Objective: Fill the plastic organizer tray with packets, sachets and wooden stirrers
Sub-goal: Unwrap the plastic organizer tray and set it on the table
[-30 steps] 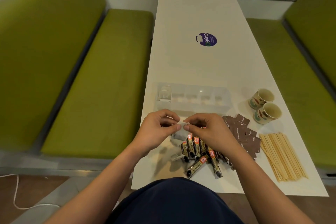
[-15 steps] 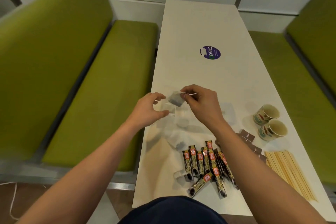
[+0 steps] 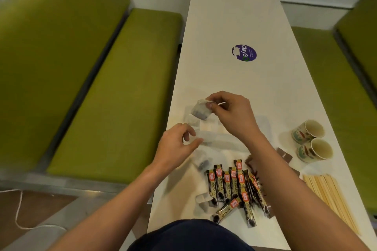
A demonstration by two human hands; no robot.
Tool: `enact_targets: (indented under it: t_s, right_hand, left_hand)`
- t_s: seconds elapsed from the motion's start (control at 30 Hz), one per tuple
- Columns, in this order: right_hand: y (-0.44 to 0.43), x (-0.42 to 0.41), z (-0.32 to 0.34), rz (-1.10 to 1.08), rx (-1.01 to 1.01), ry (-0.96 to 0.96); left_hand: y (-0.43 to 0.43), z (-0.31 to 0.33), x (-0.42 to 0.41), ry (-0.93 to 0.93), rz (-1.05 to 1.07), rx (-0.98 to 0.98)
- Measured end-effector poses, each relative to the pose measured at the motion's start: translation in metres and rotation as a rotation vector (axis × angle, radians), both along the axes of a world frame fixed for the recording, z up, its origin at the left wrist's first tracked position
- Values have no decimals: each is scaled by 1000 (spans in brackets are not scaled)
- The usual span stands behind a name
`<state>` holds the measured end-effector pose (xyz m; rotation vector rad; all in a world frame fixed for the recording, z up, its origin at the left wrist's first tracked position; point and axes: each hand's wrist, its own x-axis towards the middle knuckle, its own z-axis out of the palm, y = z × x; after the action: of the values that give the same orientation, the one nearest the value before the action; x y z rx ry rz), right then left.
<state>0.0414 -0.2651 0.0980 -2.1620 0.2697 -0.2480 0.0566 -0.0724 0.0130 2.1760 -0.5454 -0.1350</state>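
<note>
Since half a second ago my left hand [image 3: 175, 144] has dropped away from the tea bag [image 3: 200, 111]; its fingers are loosely curled, holding nothing I can see. Only my right hand [image 3: 232, 116] pinches the bag by its top, above the left end of the clear organizer tray [image 3: 263, 126] on the worktop [image 3: 234, 16].

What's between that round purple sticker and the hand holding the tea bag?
Nothing: the head view shows only bare white tabletop between the round purple sticker and the right hand pinching the translucent tea bag.
</note>
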Motion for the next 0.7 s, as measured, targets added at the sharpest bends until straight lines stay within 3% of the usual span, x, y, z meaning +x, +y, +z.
enact_targets:
  t_s: [0.23, 0.4, 0.57, 0.7]
  right_hand:
    - [-2, -21, -1, 1, 43, 28]
    - [-9, -38, 0, -34, 101, 17]
    - [-11, -50, 0, -63, 120, 19]
    - [-11, -57, -8, -72, 62, 22]
  left_hand:
    - [-31, -12, -10, -187, -32, 159]
    - [-37, -28, -10, -314, -37, 145]
    - [-32, -34, -21, -136, 105, 51]
    - [-30, -35, -26, -25, 136, 91]
